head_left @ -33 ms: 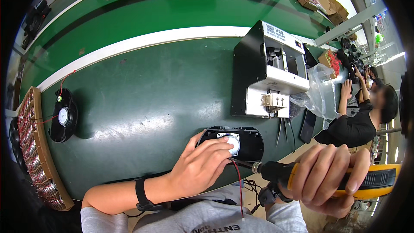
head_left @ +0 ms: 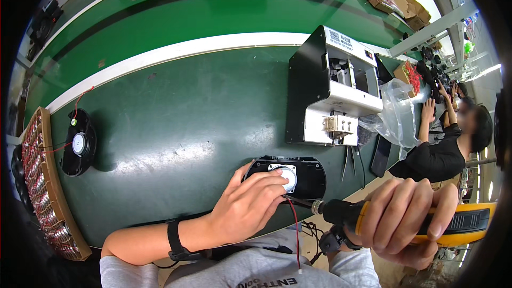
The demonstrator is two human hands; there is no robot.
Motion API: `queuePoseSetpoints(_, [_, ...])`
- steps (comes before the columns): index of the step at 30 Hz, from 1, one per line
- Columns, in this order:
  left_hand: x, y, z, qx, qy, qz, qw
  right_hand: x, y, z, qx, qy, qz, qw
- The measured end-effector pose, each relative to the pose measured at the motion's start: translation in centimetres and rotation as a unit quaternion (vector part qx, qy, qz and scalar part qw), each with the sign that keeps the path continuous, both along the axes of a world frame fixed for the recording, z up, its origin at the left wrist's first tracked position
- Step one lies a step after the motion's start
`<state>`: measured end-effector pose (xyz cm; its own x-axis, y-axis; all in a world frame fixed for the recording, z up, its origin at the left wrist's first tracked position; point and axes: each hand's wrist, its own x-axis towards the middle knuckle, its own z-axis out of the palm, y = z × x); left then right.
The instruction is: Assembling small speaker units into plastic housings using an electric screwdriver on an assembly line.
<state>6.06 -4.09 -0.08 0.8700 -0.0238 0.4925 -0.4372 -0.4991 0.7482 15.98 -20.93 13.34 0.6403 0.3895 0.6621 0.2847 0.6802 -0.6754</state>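
My left hand (head_left: 248, 208) grips a black plastic housing (head_left: 313, 178) at the near edge of the table, its fingers bent over a round silver speaker (head_left: 290, 178) seated inside. My right hand (head_left: 408, 218) is wrapped around a yellow-and-black electric screwdriver (head_left: 469, 223) held nearly level. The screwdriver's thin bit points left into the near side of the housing, by my left fingertips; its tip is hidden there. A red wire (head_left: 296, 229) hangs from the housing over the table edge.
Behind the housing stands a black-and-silver machine (head_left: 341, 96), with tweezers (head_left: 349, 162), a dark phone-like slab (head_left: 381, 156) and a clear plastic bag (head_left: 397, 112) nearby. Another housing with speaker (head_left: 88, 160) lies left, beside a carton of parts (head_left: 56, 192). A co-worker (head_left: 442, 149) sits at the right.
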Motion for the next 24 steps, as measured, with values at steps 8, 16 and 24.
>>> queuePoseSetpoints(8, [0.3,0.1,0.1,-0.007,0.026,-0.008,1.000,1.2,-1.1,0.3,-0.020,-0.036,-0.013,0.999])
queuePoseSetpoints(16, [0.1,0.3,0.0,0.192,-0.005,-0.046,0.980,1.8,0.8,-1.2,-0.055,-0.053,-0.059,0.995])
queuePoseSetpoints(24, [-0.2,0.4,-0.1,0.237,-0.041,-0.049,0.969,2.0,2.1,-2.4,-0.119,-0.048,0.019,0.992])
